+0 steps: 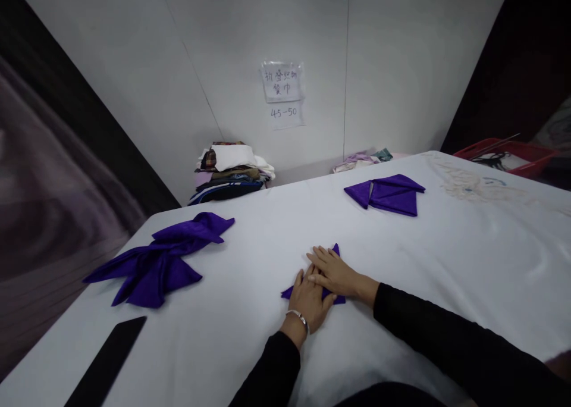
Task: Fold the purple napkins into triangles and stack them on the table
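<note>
Purple cloth: bears left hand and right hand atop it, both flat and unclamped, seemingly to press it smooth.

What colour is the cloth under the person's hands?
Purple. The cloth shows in the head view, the only one, though partly covered.

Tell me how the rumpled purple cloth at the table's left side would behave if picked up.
The rumpled purple cloth would probably hang floppy, since it lies in loose folds. It looks thin, so it's likely light for its spread. Its points splay in several directions, so they may dangle if it's lifted by the middle.
</note>
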`<state>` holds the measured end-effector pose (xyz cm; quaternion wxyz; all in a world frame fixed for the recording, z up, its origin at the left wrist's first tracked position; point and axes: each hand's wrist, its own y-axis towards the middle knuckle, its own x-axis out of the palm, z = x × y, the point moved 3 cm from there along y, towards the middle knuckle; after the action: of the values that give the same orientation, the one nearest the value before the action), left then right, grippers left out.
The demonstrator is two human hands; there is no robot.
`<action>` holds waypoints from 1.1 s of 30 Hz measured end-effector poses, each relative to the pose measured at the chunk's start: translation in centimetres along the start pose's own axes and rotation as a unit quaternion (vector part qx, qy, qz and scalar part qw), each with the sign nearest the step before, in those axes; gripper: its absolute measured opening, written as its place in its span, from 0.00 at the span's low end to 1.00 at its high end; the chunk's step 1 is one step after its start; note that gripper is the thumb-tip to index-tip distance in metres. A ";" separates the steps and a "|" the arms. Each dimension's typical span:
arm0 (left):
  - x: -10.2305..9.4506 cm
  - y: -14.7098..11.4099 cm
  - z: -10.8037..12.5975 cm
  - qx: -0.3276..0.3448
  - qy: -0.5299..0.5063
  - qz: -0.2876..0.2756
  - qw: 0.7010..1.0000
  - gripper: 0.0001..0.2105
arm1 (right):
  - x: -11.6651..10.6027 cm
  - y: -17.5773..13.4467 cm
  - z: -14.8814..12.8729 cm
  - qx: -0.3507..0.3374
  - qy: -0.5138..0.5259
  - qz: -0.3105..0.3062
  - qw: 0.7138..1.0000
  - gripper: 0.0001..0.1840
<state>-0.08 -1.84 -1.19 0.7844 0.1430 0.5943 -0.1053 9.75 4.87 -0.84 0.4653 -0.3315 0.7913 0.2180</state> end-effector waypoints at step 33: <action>-2.5 -8.0 -6.9 -0.199 -0.103 0.156 0.962 0.12 | 0.1 0.8 4.8 0.017 -0.138 0.021 0.990 0.35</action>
<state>-9.62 -6.89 -1.36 0.8609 0.0636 0.4891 0.1243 11.96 8.56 -3.14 0.5706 -0.2738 0.7301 0.2576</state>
